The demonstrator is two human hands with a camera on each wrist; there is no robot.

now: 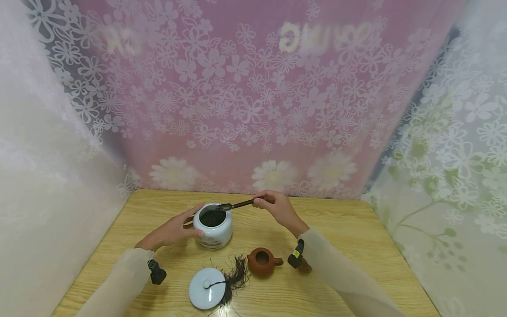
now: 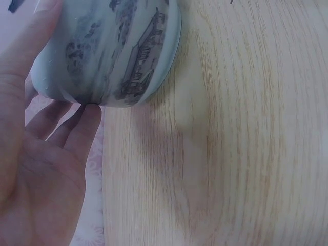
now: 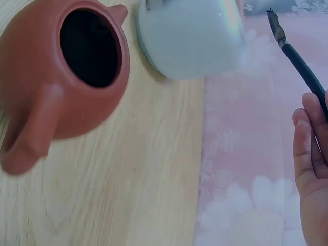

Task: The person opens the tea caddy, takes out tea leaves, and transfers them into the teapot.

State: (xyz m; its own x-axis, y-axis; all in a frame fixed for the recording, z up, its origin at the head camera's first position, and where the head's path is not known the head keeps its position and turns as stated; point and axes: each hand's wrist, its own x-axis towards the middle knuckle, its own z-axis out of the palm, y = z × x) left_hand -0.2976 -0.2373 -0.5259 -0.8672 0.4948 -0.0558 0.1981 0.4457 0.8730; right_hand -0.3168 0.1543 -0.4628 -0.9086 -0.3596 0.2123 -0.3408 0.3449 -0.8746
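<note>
A white porcelain jar (image 1: 222,236) with a painted landscape stands on the table, its mouth uncovered and dark tea leaves (image 1: 211,219) inside. The left hand (image 1: 174,230) holds the jar at its left side, thumb and fingers spread round the wall; painted buildings show on the jar (image 2: 113,51) in the left wrist view. Between thumb and fingers the right hand (image 1: 278,210) pinches the dark handle of a tea scoop (image 1: 242,204), whose head is over the jar's mouth with dark leaf on it. A reddish-brown clay teapot (image 1: 260,269), lidless, sits below the right forearm.
The white jar lid (image 1: 200,291) lies near the front, a dark stringy tassel (image 1: 239,276) spread beside it. A small brown object (image 1: 305,266) is partly hidden by the right wrist. Patterned curtains (image 1: 253,101) enclose the wooden table (image 1: 340,281) at the back and sides.
</note>
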